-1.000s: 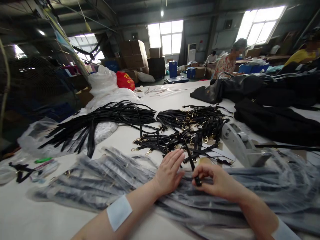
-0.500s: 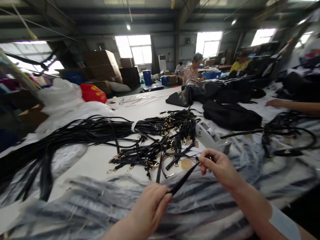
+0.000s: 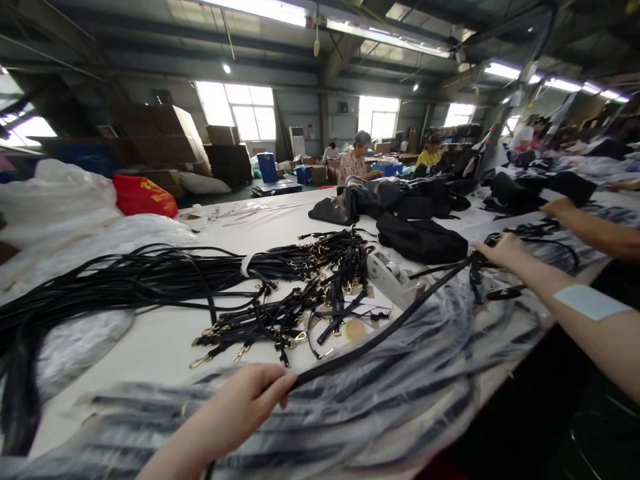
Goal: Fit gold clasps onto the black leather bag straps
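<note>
My left hand (image 3: 250, 403) is closed around one end of a long black strap (image 3: 383, 340), low in front of me. Stretched out to the right, my right hand (image 3: 505, 253) grips the strap farther along, beside a pile of black straps; its fingertips are partly hidden. Between the hands the strap sags slightly over straps in clear plastic sleeves (image 3: 395, 400). Short black straps with gold clasps (image 3: 280, 310) lie heaped beyond my left hand. A white tape dispenser (image 3: 393, 277) stands near the middle, with a round yellowish disc (image 3: 355, 330) nearby.
A banded bundle of long black straps (image 3: 150, 277) runs to the left. Black bags (image 3: 425, 237) lie at the back right. A co-worker's arm (image 3: 595, 227) reaches in from the right. White plastic (image 3: 65, 193) and a red bag (image 3: 145, 195) sit far left.
My right hand has swung far out to the right, pulling the strap out long. My left hand has shifted left, still holding it. The view has turned right.
</note>
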`<action>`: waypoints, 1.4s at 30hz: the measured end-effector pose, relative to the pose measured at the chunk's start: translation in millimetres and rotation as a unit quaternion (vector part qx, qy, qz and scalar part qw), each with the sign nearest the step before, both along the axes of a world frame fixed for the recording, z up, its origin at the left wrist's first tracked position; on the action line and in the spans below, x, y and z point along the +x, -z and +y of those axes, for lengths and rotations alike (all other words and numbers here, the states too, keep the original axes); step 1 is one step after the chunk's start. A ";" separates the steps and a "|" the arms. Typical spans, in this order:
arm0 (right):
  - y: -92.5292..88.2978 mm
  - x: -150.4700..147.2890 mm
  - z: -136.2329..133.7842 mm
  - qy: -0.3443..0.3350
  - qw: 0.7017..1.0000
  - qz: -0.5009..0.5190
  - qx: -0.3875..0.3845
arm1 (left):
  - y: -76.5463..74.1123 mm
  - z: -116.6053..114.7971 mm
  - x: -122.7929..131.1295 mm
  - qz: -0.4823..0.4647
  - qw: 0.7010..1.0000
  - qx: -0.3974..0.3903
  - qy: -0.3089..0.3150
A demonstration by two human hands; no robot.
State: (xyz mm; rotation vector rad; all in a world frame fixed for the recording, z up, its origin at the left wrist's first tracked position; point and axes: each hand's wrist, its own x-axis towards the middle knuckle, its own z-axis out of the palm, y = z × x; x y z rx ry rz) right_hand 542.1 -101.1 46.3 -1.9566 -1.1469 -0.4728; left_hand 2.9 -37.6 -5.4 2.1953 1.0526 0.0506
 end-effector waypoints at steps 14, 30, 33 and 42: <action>115.9 -342.8 17.3 -0.526 0.801 0.146 -0.244 | 62.4 -5.3 53.7 -0.114 0.987 -0.078 -0.078; 128.8 -288.1 32.5 -0.515 0.835 0.106 -0.160 | 44.5 9.9 36.9 -0.083 0.986 -0.130 -0.063; 130.8 -301.0 29.5 -0.551 0.793 0.131 -0.223 | 61.5 9.8 49.9 -0.055 0.992 -0.109 -0.014; 135.2 -271.3 46.2 -0.519 0.770 0.321 -0.186 | 77.9 59.6 8.1 0.084 0.939 0.330 0.041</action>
